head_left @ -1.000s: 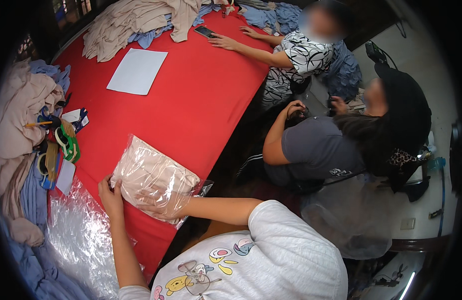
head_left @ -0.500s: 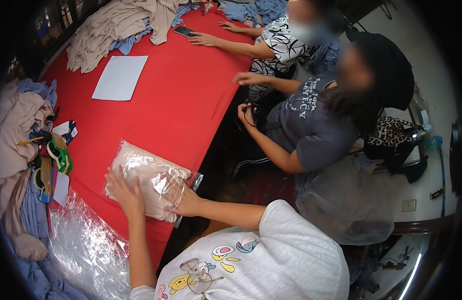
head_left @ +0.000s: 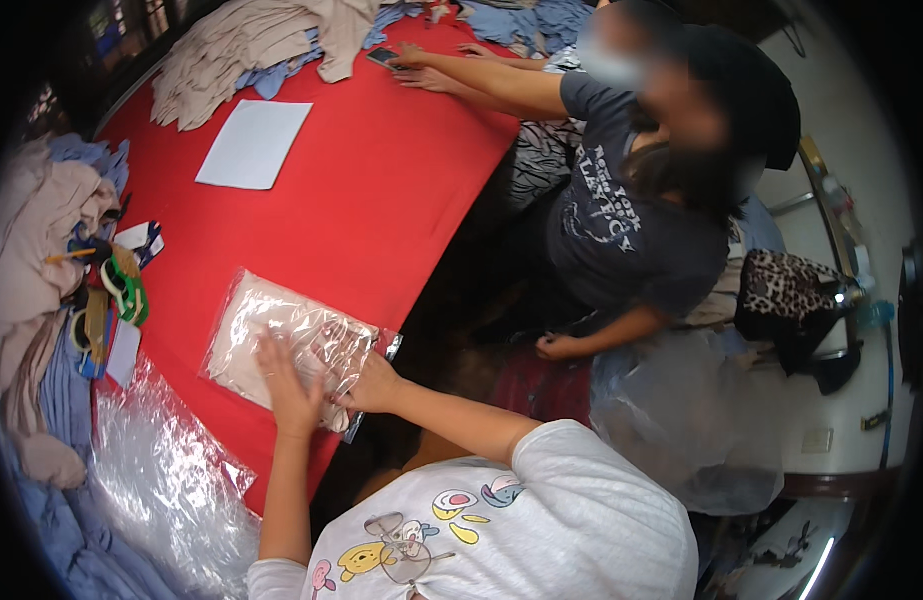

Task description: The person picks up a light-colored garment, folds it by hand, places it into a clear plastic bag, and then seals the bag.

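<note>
A beige folded garment lies inside a clear plastic bag near the front edge of the red-covered table. My left hand rests on top of the bag, fingers stretched out and palm down. At the bag's right end, my right hand is closed on the plastic beside the garment; its fingertips are partly hidden by glare and folds. A dark-looking strip of the bag's edge shows just past my right hand.
Loose clear plastic bags lie at the near left. Tape dispensers and beige and blue clothes line the left side. White paper lies farther off. A co-worker in a dark shirt stands right, reaching across toward a phone.
My left hand has slid right and inward over the bag, and the garment looks flatter. The dark-shirted co-worker has stretched an arm toward the phone near the other person's hands.
</note>
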A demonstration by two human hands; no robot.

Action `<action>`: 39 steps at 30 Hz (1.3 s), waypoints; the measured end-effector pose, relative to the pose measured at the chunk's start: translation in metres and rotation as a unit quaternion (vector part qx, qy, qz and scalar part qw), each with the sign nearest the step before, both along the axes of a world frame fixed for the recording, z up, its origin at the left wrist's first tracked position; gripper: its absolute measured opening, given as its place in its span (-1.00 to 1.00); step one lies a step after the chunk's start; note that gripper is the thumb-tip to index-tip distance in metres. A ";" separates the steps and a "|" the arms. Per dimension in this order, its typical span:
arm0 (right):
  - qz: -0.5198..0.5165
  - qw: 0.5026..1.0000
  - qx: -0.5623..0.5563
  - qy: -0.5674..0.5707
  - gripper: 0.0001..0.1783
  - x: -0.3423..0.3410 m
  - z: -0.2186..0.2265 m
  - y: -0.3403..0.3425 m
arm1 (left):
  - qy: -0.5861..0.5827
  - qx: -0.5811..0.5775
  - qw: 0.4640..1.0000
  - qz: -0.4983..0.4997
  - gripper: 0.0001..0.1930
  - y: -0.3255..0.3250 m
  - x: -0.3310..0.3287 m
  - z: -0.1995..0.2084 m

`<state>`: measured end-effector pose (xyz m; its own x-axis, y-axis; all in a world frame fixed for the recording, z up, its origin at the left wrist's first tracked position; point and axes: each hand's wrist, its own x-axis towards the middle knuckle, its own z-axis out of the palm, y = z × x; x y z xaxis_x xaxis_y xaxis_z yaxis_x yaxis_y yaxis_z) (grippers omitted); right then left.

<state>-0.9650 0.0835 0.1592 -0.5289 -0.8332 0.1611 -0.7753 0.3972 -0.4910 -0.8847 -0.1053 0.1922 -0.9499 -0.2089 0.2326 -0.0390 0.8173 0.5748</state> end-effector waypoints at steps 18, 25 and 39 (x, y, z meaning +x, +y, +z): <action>0.056 0.997 0.052 0.021 -0.18 0.001 -0.006 0.045 | 0.004 -0.115 0.993 -0.026 -0.47 0.086 0.013 0.014; 0.151 0.986 0.043 0.052 -0.12 -0.028 -0.001 0.000 | 0.013 -0.120 0.993 0.008 -0.51 0.106 0.034 0.007; 0.105 0.993 0.037 0.049 -0.08 0.007 -0.004 0.042 | 0.004 -0.131 0.990 0.043 -0.41 0.120 -0.003 0.002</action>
<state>-0.9580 0.1252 0.1551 -0.3276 -0.9347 0.1377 -0.8876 0.2545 -0.3839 -0.8881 0.0147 0.1940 -0.9288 -0.2212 0.2973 -0.1116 0.9320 0.3447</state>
